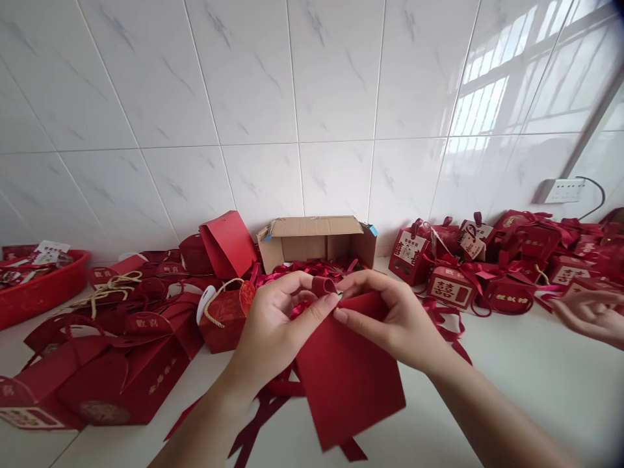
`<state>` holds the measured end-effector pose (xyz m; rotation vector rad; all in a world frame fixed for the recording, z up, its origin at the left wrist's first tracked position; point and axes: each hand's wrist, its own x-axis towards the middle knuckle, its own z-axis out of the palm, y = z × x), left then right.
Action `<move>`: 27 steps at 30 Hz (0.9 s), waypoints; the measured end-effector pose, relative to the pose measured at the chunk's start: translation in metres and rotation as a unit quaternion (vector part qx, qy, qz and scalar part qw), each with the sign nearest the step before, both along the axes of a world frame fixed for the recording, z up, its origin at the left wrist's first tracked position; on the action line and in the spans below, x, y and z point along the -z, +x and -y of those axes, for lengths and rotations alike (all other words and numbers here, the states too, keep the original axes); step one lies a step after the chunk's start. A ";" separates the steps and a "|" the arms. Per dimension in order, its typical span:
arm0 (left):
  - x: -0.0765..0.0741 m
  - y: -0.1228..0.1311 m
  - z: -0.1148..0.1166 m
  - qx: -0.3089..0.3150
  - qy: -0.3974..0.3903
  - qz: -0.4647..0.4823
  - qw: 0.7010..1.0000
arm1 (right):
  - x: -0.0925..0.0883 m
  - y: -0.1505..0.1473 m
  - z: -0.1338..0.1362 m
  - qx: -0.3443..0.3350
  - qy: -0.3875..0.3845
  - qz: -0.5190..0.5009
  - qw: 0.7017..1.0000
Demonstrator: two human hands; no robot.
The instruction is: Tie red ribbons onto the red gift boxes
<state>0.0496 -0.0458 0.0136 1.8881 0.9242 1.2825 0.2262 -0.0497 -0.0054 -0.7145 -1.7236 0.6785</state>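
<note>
Between finger and thumb, our left grip point(283, 318) pinches a ribbon loop point(324, 285) and our right grip point(390, 318) the top edge of a red paper piece point(353, 380), which hangs just below. Beyond them stands a cardboard box point(316, 226); red boxes point(451, 286) crowd the tabletop point(526, 383) to either side.

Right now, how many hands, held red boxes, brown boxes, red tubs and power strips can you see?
Hands: 3 (left hand, right hand, someone else's hand)
Held red box: 1
Brown box: 1
Red tub: 1
Power strip: 1
Total: 7
</note>
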 end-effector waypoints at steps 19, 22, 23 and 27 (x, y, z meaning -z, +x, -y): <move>-0.001 0.003 0.002 -0.101 0.093 -0.044 0.990 | -0.013 0.031 -0.007 0.082 -0.068 0.139 0.985; -0.009 -0.001 0.008 -0.121 0.078 -0.009 0.990 | -0.018 0.053 -0.014 0.139 -0.127 0.152 0.970; -0.011 -0.002 0.010 -0.130 0.075 -0.003 0.989 | -0.019 0.061 -0.016 0.153 -0.138 0.160 0.965; -0.017 -0.004 0.015 -0.160 0.079 0.021 0.984 | -0.022 0.097 -0.021 0.239 -0.161 0.213 0.934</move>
